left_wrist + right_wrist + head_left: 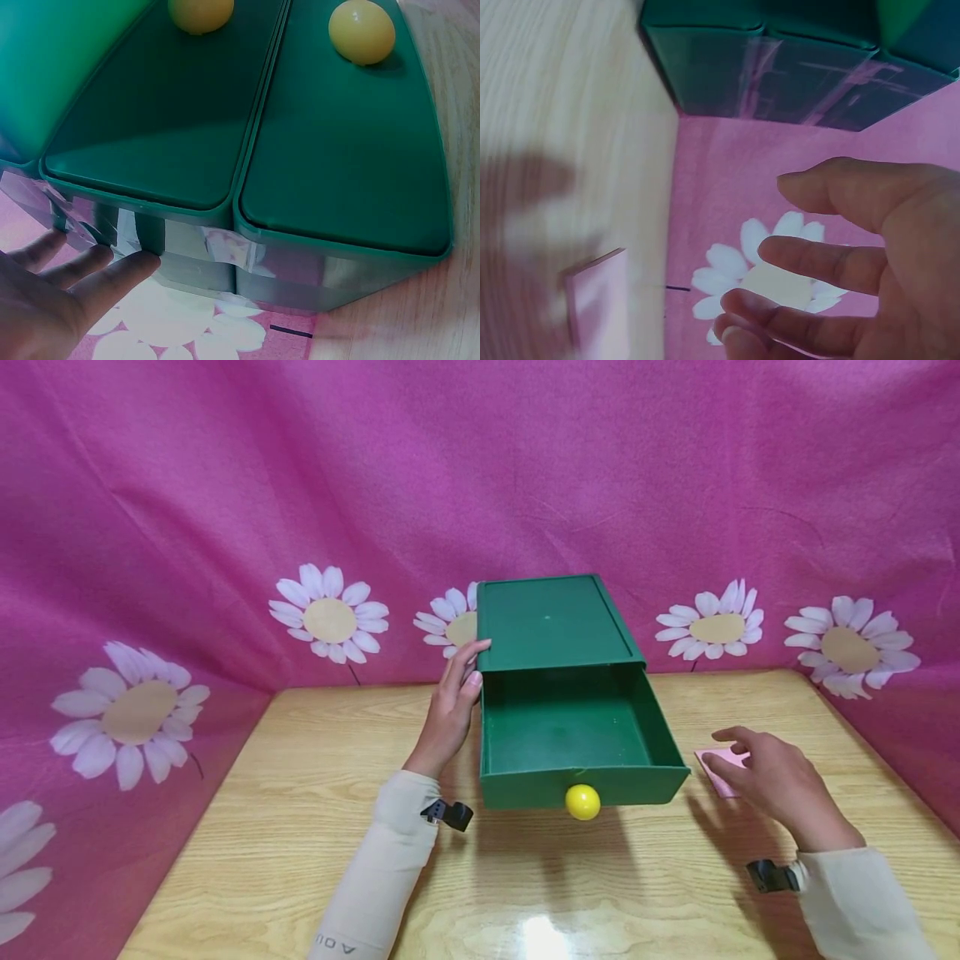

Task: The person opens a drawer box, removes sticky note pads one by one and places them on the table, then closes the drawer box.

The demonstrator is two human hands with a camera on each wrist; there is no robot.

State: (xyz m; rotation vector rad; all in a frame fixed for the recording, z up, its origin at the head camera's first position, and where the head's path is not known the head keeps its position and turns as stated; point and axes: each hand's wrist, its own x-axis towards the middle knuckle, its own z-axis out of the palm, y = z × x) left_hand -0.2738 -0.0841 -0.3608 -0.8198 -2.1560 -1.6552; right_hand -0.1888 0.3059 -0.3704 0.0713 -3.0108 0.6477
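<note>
A green stacked drawer unit [555, 622] stands at the middle of the table, its top drawer [525, 788] pulled out with bare green inside. Round yellow knob [582, 802] on that drawer's front. My left hand [446, 714] rests against the unit's left side, fingers extended; in the left wrist view the fingertips touch the taped side wall [184, 240]. To the right, my right hand [783, 781] hovers with spread, slightly bent fingers and nothing between them. Partly hidden beneath it in the head view is a flat pink pad [720, 783], which lies on the table.
Below the open drawer, two closed drawers with yellow knobs [361, 31] show in the left wrist view. A magenta cloth [450, 468] with white daisies hangs behind and beside the wooden table [315, 793].
</note>
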